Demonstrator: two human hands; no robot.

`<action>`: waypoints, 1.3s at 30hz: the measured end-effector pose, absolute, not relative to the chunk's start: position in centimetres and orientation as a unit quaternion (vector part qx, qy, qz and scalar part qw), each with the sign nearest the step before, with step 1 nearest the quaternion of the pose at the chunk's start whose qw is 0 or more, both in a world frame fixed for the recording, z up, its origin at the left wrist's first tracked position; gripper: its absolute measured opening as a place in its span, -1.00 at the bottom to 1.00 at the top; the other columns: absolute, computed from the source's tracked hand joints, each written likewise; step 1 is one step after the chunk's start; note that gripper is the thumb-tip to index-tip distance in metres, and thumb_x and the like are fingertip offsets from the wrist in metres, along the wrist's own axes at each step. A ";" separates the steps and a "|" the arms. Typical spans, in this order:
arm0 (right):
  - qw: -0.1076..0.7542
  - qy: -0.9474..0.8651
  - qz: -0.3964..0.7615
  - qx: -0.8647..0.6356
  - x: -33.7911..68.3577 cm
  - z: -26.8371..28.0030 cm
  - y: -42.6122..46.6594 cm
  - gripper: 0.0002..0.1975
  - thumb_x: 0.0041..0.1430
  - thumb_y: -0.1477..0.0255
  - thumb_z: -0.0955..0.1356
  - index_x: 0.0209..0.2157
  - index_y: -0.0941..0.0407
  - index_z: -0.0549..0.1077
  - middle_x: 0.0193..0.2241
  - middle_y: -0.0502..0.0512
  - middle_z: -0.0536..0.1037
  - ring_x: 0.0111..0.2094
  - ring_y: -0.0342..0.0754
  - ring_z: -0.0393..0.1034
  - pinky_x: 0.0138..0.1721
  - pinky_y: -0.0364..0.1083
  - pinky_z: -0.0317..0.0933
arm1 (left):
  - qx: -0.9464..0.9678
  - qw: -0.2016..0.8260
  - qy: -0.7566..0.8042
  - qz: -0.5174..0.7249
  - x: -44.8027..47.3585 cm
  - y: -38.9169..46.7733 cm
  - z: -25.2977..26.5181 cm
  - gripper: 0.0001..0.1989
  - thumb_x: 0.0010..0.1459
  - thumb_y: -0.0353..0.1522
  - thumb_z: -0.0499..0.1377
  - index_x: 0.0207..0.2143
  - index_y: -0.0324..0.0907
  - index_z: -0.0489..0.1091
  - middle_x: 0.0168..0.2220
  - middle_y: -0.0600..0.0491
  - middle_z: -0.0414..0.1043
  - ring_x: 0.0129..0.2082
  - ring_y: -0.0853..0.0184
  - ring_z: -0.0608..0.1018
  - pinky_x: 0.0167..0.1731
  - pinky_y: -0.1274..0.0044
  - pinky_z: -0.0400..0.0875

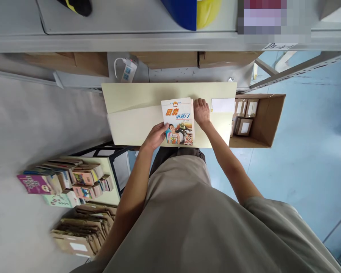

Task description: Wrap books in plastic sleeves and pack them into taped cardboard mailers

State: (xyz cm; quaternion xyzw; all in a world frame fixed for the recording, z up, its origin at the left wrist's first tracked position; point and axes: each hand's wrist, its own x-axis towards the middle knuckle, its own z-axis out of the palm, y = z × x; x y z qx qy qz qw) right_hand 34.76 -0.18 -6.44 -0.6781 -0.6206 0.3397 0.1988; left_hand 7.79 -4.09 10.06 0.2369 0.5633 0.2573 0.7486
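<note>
A paperback book [178, 117] with a white cover, Chinese title characters and pictures of a person and food is over the pale table [133, 93]. My left hand [156, 135] grips its lower left edge, thumb on top of the cover. Beside the book's upper right edge is my right hand [201, 112], its fingers curled down and closed. Whatever those fingers hold, if anything, is hidden. A white sheet [223, 105] lies on the table to the right of this hand.
An open cardboard box [268, 131] with several small boxes stands at the table's right end. Stacked books [85, 178] and folded cardboard [82, 231] are at lower left. Behind the table are a grey shelf [147, 43] and a power strip [128, 71].
</note>
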 end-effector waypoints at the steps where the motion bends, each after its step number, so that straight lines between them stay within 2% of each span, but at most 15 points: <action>1: 0.205 -0.617 0.335 -0.682 35.3 -6.3 0.8 -0.60 0.69 0.44 0.15 0.19 0.21 0.56 0.21 0.53 0.59 0.40 0.45 0.40 0.46 0.63 0.34 | 0.233 0.754 0.558 0.257 7.8 -3.8 9.5 -0.24 -0.09 0.19 0.72 -0.10 -0.16 0.69 0.01 -0.16 0.81 0.27 -0.16 0.74 0.29 0.11 0.65; 4: 0.242 -0.576 0.371 -0.687 36.7 -5.5 1.8 -0.54 0.76 0.24 0.16 0.20 0.18 0.59 0.26 0.52 0.60 0.34 0.38 0.51 0.40 0.50 0.48 | 0.218 0.757 0.565 0.247 8.7 -2.8 6.5 -0.27 -0.08 0.17 0.72 -0.13 -0.15 0.67 0.01 -0.16 0.80 0.29 -0.13 0.73 0.27 0.15 0.65; 8: 0.305 -0.383 0.578 -0.653 37.0 -4.6 -1.6 -0.25 0.76 -0.10 0.04 0.14 0.14 0.62 0.00 0.40 0.77 0.01 0.19 0.75 0.10 0.20 0.72 | 0.163 0.704 0.659 0.208 11.0 -1.6 1.7 -0.38 -0.02 0.08 0.71 -0.19 -0.14 0.61 -0.12 -0.11 0.78 0.13 0.04 0.76 0.16 0.31 0.62; 10: 0.302 -0.332 0.600 -0.662 36.7 -4.5 -4.0 -0.31 0.72 -0.16 0.16 0.08 0.12 0.62 -0.07 0.35 0.80 -0.05 0.16 0.77 0.06 0.15 0.71 | 0.165 0.665 0.701 0.200 11.8 -1.5 -0.2 -0.41 -0.03 0.05 0.69 -0.24 -0.15 0.59 -0.19 -0.08 0.77 -0.01 0.10 0.75 0.06 0.35 0.61; 12: 0.281 -0.342 0.562 -0.699 36.3 -4.6 -6.1 -0.47 0.63 -0.09 0.35 0.11 0.10 0.60 -0.07 0.31 0.81 -0.06 0.16 0.77 0.08 0.14 0.68 | 0.200 0.644 0.710 0.202 12.3 -1.7 -1.4 -0.45 -0.02 0.04 0.66 -0.26 -0.16 0.59 -0.23 -0.06 0.75 -0.11 0.13 0.72 -0.03 0.37 0.58; 14: 0.250 -0.372 0.522 -0.725 36.1 -4.5 -7.8 -0.58 0.58 0.06 0.42 0.16 0.10 0.57 -0.07 0.31 0.82 -0.07 0.16 0.76 0.09 0.12 0.65 | 0.248 0.627 0.712 0.196 12.4 -2.1 -2.1 -0.51 0.03 0.01 0.61 -0.28 -0.16 0.61 -0.26 -0.04 0.73 -0.17 0.14 0.69 -0.10 0.39 0.54; 17: 0.205 -0.424 0.437 -0.766 36.0 -4.1 -9.6 -0.69 0.61 0.21 0.35 0.13 0.10 0.59 0.01 0.37 0.78 -0.03 0.17 0.73 0.11 0.12 0.62 | 0.320 0.584 0.728 0.163 12.4 -2.5 -2.3 -0.65 0.16 -0.07 0.51 -0.34 -0.15 0.61 -0.32 -0.05 0.71 -0.20 0.10 0.67 -0.18 0.39 0.48; 20: 0.163 -0.426 0.325 -0.829 36.3 -3.5 -10.7 -0.64 0.64 0.21 0.28 0.20 0.08 0.57 0.14 0.42 0.70 0.04 0.22 0.68 0.05 0.14 0.61 | 0.371 0.559 0.729 0.136 12.6 -2.4 -2.0 -0.74 0.21 -0.15 0.43 -0.39 -0.13 0.60 -0.32 -0.09 0.72 -0.19 0.04 0.68 -0.19 0.37 0.45; 24: 0.120 -0.389 0.307 -0.860 36.7 -3.3 -10.4 -0.67 0.65 0.17 0.27 0.15 0.06 0.53 0.10 0.39 0.66 0.01 0.22 0.64 0.03 0.14 0.59 | 0.393 0.557 0.725 0.096 13.1 -1.8 -1.4 -0.77 0.16 -0.20 0.45 -0.46 -0.08 0.55 -0.36 -0.12 0.71 -0.14 -0.04 0.71 -0.12 0.34 0.50; 27: 0.134 -0.367 0.327 -0.861 36.7 -3.2 -9.3 -0.76 0.63 0.19 0.29 -0.02 0.03 0.50 0.03 0.37 0.67 -0.02 0.22 0.60 0.07 0.18 0.58 | 0.395 0.531 0.746 0.067 13.6 -1.6 -1.0 -0.77 0.19 -0.25 0.46 -0.44 -0.07 0.51 -0.35 -0.10 0.70 -0.07 -0.04 0.72 -0.04 0.33 0.51; 31: 0.178 -0.371 0.326 -0.851 36.7 -2.3 -8.4 -0.85 0.54 0.27 0.32 -0.20 -0.04 0.44 0.00 0.42 0.68 0.06 0.32 0.58 0.22 0.28 0.56 | 0.389 0.488 0.780 0.042 14.2 -1.3 -0.3 -0.83 0.28 -0.33 0.43 -0.31 -0.10 0.50 -0.23 -0.09 0.70 -0.02 0.08 0.73 0.02 0.35 0.45; 33: 0.197 -0.377 0.326 -0.844 36.5 -1.4 -8.3 -0.87 0.48 0.31 0.35 -0.25 -0.07 0.41 -0.06 0.41 0.71 0.03 0.34 0.62 0.20 0.29 0.58 | 0.396 0.484 0.780 0.031 14.3 -1.2 0.3 -0.82 0.30 -0.34 0.41 -0.33 -0.09 0.47 -0.26 -0.08 0.67 -0.01 0.06 0.74 0.03 0.33 0.46; 35: 0.215 -0.379 0.333 -0.836 36.2 -0.5 -8.3 -0.91 0.42 0.32 0.38 -0.24 -0.08 0.41 -0.16 0.32 0.73 -0.10 0.33 0.68 0.06 0.26 0.64 | 0.410 0.477 0.777 0.029 14.5 -1.1 1.0 -0.82 0.27 -0.36 0.39 -0.35 -0.06 0.45 -0.28 -0.09 0.66 0.01 -0.02 0.74 0.08 0.28 0.51; 37: 0.231 -0.376 0.349 -0.827 35.7 0.1 -8.1 -0.97 0.41 0.35 0.36 -0.15 -0.08 0.47 -0.23 0.20 0.76 -0.23 0.27 0.71 -0.09 0.21 0.67 | 0.421 0.464 0.779 0.031 14.7 -1.2 1.6 -0.90 0.23 -0.36 0.38 -0.28 -0.07 0.49 -0.22 -0.15 0.68 0.08 -0.13 0.74 0.17 0.19 0.56; 39: 0.245 -0.372 0.362 -0.819 35.1 0.5 -7.9 -0.79 0.43 0.36 0.34 0.04 -0.05 0.52 -0.22 0.12 0.79 -0.28 0.21 0.74 -0.17 0.15 0.68 | 0.433 0.448 0.781 0.037 15.0 -1.4 1.9 -0.77 0.23 -0.35 0.35 -0.04 -0.11 0.56 -0.02 -0.22 0.71 0.19 -0.17 0.72 0.27 0.12 0.57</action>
